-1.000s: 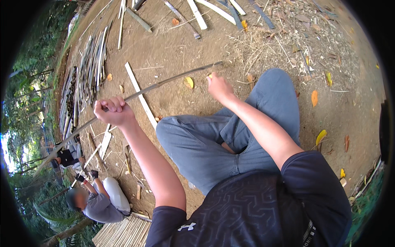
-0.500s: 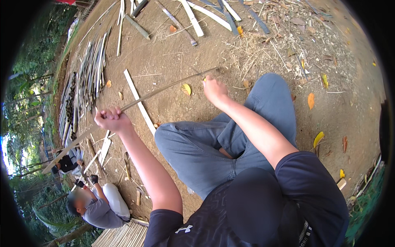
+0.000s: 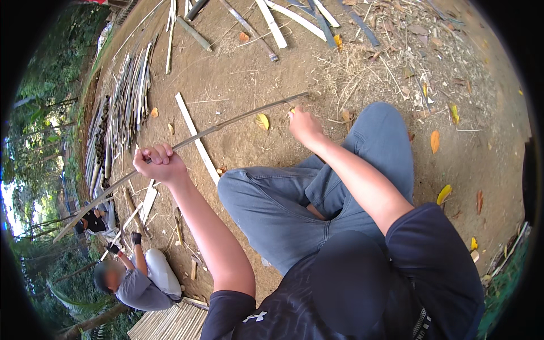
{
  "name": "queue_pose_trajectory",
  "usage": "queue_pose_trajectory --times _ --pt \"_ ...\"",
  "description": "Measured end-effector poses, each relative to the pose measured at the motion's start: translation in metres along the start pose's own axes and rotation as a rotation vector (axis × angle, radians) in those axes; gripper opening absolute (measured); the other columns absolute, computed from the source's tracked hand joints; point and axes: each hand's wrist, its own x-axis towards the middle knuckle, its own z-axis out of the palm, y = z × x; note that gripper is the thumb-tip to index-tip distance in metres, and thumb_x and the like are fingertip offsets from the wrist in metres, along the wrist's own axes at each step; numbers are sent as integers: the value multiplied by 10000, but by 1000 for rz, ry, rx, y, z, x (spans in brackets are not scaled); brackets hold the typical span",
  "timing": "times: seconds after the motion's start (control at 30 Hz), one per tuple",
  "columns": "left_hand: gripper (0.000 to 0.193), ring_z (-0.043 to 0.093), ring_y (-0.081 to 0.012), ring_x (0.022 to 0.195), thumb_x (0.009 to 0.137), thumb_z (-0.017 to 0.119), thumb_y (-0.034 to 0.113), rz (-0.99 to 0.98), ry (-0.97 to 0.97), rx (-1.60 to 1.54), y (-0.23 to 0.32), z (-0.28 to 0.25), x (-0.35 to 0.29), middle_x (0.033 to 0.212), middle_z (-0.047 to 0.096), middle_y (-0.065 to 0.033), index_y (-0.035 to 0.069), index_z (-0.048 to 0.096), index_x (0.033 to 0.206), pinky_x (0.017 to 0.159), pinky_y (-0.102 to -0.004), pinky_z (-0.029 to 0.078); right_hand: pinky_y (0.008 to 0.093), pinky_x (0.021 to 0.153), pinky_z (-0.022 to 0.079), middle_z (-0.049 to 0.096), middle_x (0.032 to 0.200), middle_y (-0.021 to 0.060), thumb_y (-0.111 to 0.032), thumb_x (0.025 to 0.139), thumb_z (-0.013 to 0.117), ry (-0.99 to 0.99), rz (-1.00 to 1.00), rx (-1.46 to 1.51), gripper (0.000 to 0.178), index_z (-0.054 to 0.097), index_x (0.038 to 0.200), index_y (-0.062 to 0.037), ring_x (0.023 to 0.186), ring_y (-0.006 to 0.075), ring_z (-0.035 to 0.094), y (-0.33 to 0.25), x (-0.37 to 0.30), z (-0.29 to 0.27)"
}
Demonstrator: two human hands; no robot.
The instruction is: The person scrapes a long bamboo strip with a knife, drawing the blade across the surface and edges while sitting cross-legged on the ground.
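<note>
Head view: bare dirt lies open just beyond the knees; bamboo bundle [image 3: 122, 107] crowds the far left, cut slats [image 3: 272, 22] the far edge. Since earlier, both hands sit slightly nearer. Left hand [image 3: 160, 164] fists around the long thin bamboo strip [image 3: 226, 123]; right hand [image 3: 304, 123] sits beside its far-right end, probably pinching it, grip unclear.

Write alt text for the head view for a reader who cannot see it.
A seated person's left hand grips a long thin bamboo strip held out over bare dirt, while the right hand sits at its far end. Bamboo slats lie at left, where another person sits working beside a woven mat.
</note>
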Motion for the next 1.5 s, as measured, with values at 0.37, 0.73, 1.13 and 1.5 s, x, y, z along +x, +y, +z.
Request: queue_pose_trajectory --times 0.37,0.73,1.13,1.5 --pt "277 254 -68 388 909 441 244 4 52 35 -1 -2 2 467 259 57 149 406 652 389 -251 280 497 746 553 696 891 233 -275 1035 393 112 76 21 356 532 1126 40 845 395 699 25 11 -3" --pt "283 251 -60 379 919 424 212 1 104 19 2 -9 -4 463 284 66 151 410 643 397 -249 266 500 778 558 705 918 217 -254 1004 435 -19 -38 -42 350 537 1136 54 881 373 698 -14 -18 -9" --pt "288 253 -65 383 929 449 231 -9 94 2 -6 -10 7 462 277 65 153 408 655 394 -251 276 480 859 539 683 1060 233 -290 1021 398 29 185 -5 358 544 1184 -7 993 367 679 28 29 -12" --pt "317 262 -70 378 932 448 242 -10 65 4 -1 -12 3 452 291 69 148 423 631 391 -258 275 454 905 527 657 1131 251 -224 989 438 40 161 12 347 559 1182 38 1067 368 653 34 46 10"
